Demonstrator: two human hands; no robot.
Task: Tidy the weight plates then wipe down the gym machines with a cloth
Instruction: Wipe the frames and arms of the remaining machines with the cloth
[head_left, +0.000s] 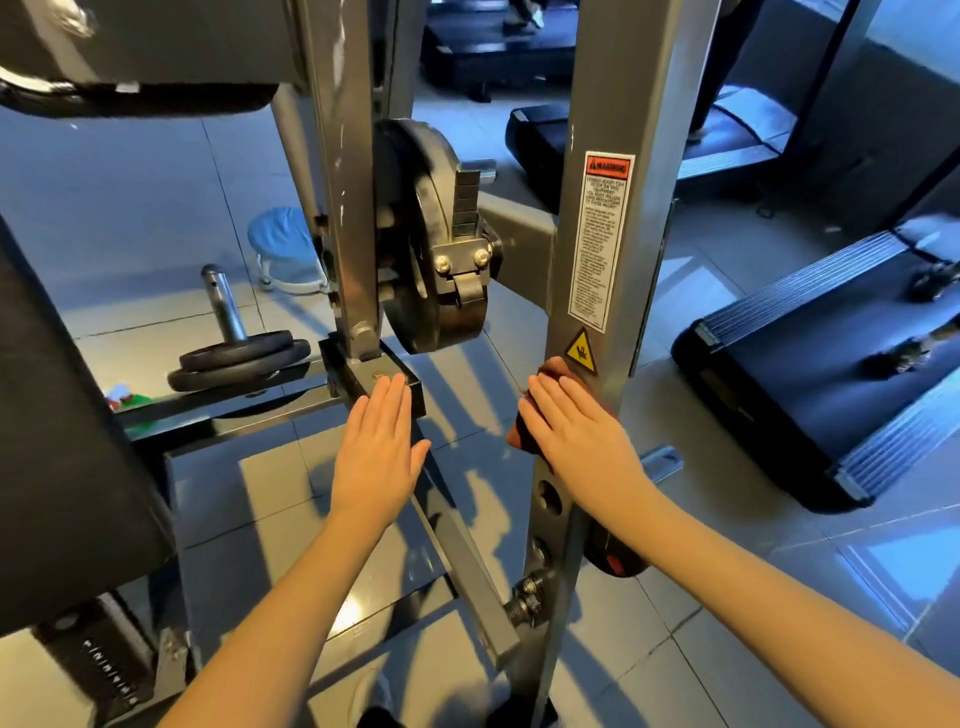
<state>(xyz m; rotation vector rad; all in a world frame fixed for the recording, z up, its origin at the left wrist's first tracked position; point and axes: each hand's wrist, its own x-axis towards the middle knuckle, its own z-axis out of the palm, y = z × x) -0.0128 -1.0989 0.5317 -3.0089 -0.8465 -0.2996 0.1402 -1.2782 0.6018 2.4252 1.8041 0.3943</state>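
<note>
Cloth (519, 434), dark red, was pressed flat against the grey upright (652, 208) by the straight fingers of the right hand (571, 436), just below the warning label (597, 239). Ungripped, it could slip free and drop to the floor; fingertips might also snag the upright's holes (548, 499). Left hand (379, 447) was flat and empty over the base frame (363, 382). Weight plates (239, 358) rested on their peg beyond.

The right hand (566, 431) pressed a reddish cloth (524, 415) flat against the grey upright post (613, 291). The left hand (379, 457) hovered open, seemingly touching nothing, near two stacked weight plates (239, 361).
</note>
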